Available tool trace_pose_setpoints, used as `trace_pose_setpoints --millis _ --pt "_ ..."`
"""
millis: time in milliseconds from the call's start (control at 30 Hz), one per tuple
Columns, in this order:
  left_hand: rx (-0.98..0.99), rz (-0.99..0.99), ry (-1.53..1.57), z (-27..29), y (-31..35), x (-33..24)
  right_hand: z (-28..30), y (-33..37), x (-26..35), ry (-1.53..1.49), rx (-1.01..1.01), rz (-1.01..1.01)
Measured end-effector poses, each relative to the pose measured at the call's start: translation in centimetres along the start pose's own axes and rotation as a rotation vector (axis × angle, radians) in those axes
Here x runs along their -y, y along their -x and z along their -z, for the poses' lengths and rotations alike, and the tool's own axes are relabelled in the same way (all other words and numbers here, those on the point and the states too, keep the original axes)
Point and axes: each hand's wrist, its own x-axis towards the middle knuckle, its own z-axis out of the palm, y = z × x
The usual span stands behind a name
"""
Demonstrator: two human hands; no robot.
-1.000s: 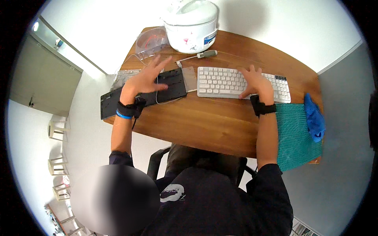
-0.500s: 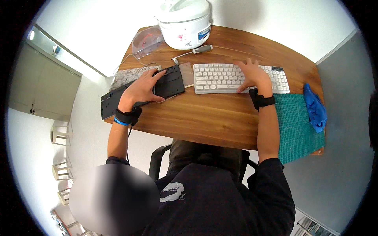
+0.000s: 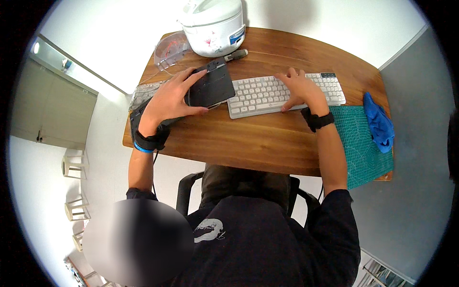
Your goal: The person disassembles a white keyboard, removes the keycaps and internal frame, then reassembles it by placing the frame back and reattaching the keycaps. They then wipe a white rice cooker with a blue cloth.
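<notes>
My left hand [image 3: 173, 98] spans a long black keyboard-shaped panel [image 3: 213, 88], thumb at its front edge and fingers over the back. The panel is tilted, its right end higher up the table and partly covering a screwdriver. My right hand [image 3: 302, 92] straddles a white keyboard [image 3: 256, 97] near its middle, fingertips at the far edge and thumb at the near one. That keyboard lies keys up, slightly slanted, its left end against the black panel. Partly hidden under the panel and my left hand is a light keyboard-like piece [image 3: 143, 92] with a thin cable.
A white rice cooker [image 3: 210, 33] stands at the back left, beside a clear plastic container [image 3: 169, 50]. The screwdriver's grey handle [image 3: 237, 55] shows before the cooker. A green cutting mat [image 3: 363, 153] and a crumpled blue cloth [image 3: 379, 125] lie on the right.
My left hand has shifted the black panel right and turned its right end away from me, over the screwdriver shaft. The white keyboard has slid slightly left and tilted under my right hand.
</notes>
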Motion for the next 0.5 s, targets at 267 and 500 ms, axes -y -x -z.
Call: trace_pose_setpoints --millis 267,500 --pt "-0.122 -0.057 -0.095 -0.3 -1.8 -3.8 -1.9 0.1 5.7 -0.864 -0.198 0.348" --pt "-0.104 -0.105 -0.04 -1.8 -1.9 -5.7 -0.3 -0.6 8.0 -1.519 0.083 0.14"
